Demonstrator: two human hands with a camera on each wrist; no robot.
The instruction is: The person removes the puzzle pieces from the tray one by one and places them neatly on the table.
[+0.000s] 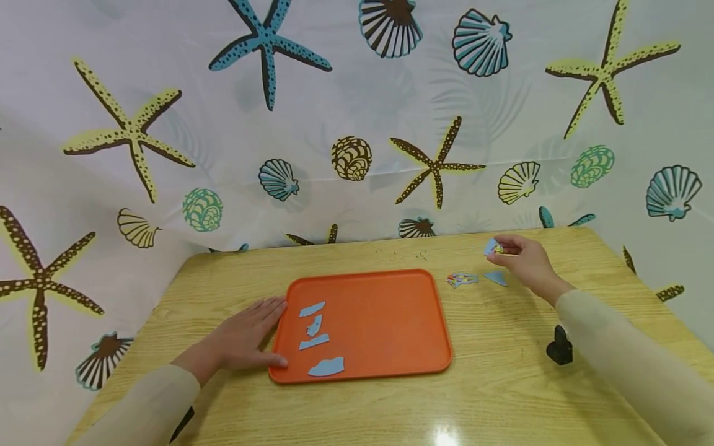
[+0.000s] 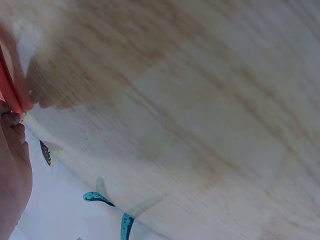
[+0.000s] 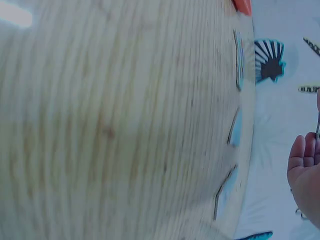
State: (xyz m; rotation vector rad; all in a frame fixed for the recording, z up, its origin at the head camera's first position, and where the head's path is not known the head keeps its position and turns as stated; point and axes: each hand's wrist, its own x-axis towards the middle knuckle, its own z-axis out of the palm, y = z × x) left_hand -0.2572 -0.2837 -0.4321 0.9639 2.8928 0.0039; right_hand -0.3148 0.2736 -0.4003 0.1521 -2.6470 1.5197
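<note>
The left arm extends from the lower left in a pale cream sleeve (image 1: 142, 406); the left hand (image 1: 245, 337) lies palm down at the left side of the orange-red rectangular tray with rounded corners (image 1: 385, 328). Its fingers are extended and together, with the tips at the tray's left rim; the thumb is spread away from them, its tip at the rim nearer the person. This hand grips nothing. The right arm reaches from the lower right, forearm angled forward and inward. The right hand (image 1: 525, 260) is raised above the light wood-grain table (image 1: 502, 384), to the right of the tray, its fingers pinching a flat, light blue piece with a multicoloured patch (image 1: 491, 246) against the thumb. Near this hand, a light blue triangular flat piece (image 1: 495, 277) and an irregular multicoloured flat piece (image 1: 462, 279) rest on the table, the latter closer to the tray. Inside the tray, along its left side, four separate flat, mostly light blue pieces (image 1: 326, 367) form a column. A white cloth printed with starfish and shells (image 1: 334, 93) hangs behind the table.
</note>
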